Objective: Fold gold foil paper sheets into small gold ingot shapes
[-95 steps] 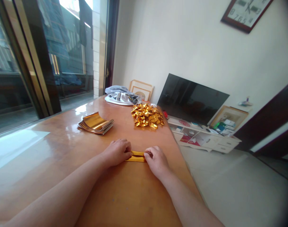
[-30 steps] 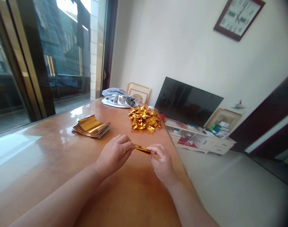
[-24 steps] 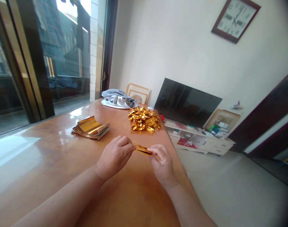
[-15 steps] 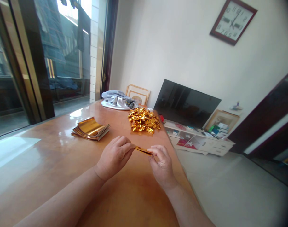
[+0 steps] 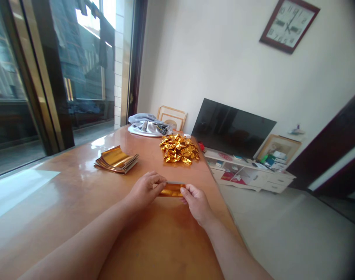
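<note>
Gold clutter beyond foil strip [image 5: 171,189]
Behind it, sheet stack [image 5: 116,159] leftward, crumpled heap [image 5: 179,148] straight on. Fingers of left hand [image 5: 144,190] and right hand [image 5: 196,202] clamp its ends; shiny, folded flat.

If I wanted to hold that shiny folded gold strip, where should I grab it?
Probably at its two short ends, coming in from each side. The gold strip is long, thin and flat and lies crosswise, so end pinches keep it straight. The left hand pinches its left end and the right hand its right end, leaving the middle free.
</note>
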Tool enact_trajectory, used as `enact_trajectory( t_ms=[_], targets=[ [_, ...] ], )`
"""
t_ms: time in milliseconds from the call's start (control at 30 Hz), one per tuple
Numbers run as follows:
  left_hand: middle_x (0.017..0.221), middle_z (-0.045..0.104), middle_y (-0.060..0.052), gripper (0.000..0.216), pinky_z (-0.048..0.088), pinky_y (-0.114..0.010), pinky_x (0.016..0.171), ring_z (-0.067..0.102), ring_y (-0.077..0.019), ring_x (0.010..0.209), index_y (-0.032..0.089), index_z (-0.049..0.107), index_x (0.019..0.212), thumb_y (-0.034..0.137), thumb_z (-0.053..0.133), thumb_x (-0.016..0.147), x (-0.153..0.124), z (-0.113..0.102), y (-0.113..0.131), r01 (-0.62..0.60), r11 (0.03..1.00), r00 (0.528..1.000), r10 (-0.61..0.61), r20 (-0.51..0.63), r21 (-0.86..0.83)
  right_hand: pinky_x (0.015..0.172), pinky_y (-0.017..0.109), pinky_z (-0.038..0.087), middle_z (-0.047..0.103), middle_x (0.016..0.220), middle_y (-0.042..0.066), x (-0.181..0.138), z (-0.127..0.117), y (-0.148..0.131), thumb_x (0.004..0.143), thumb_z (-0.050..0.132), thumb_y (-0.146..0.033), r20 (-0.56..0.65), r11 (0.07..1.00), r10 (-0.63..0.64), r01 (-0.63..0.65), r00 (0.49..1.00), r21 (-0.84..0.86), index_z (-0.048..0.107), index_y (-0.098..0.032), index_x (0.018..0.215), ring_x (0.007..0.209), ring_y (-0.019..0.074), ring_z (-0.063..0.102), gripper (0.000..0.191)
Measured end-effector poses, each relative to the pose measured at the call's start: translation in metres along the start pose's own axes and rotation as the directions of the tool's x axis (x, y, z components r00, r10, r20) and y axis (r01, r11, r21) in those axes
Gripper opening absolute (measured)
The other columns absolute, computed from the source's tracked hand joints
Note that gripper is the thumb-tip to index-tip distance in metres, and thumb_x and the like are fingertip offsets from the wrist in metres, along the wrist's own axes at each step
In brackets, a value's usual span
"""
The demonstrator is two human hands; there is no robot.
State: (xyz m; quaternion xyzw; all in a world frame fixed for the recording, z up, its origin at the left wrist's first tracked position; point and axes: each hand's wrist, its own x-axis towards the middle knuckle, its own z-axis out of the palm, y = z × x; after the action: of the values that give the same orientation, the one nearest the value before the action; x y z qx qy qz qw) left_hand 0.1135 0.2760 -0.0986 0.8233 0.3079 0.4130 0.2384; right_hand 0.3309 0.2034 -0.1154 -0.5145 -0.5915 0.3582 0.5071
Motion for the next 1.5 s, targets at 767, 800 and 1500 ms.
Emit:
enact_trajectory(
  t_ms=[767,800,1500],
  targets=[
    [0.061,0.052,0.004,0.035,0.033,-0.023,0.052,0.046,-0.0116,0.055,0.017,0.059,0.076,0.052,0.065,0.081,-0.001,-0.014,0.007,0.463,0.812,0.865,-0.501,-0.019,-0.355,0.095,0.037,0.041,0.069,0.102,0.002,-0.017,0.002,-0.032,0.07,0.063,-0.004,0.215,0.614,-0.507,0.525,0.835,-0.59,0.065,-0.024,0.085,0.106,0.0225,0.057,0.025],
    [0.059,0.051,0.005,0.036,0.032,-0.023,0.051,0.044,-0.0112,0.054,0.017,0.059,0.075,0.052,0.066,0.08,-0.001,-0.014,0.007,0.473,0.812,0.86,-0.51,-0.022,-0.342,0.095,0.036,0.04,0.07,0.102,0.001,-0.019,0.002,-0.033,0.069,0.062,-0.004,0.24,0.621,-0.498,0.536,0.833,-0.572,0.064,-0.024,0.085,0.106,0.0218,0.057,0.025],
    [0.065,0.053,0.004,0.035,0.033,-0.024,0.059,0.044,-0.0113,0.061,0.017,0.059,0.073,0.05,0.069,0.079,0.001,-0.017,0.004,0.429,0.78,0.884,-0.467,0.032,-0.456,0.062,0.025,0.038,0.068,0.073,0.0,-0.017,-0.003,-0.027,0.092,0.059,-0.038,0.044,0.772,-0.211,0.194,0.976,-0.605,0.066,-0.023,0.082,0.07,0.0166,0.059,0.019]
  ],
)
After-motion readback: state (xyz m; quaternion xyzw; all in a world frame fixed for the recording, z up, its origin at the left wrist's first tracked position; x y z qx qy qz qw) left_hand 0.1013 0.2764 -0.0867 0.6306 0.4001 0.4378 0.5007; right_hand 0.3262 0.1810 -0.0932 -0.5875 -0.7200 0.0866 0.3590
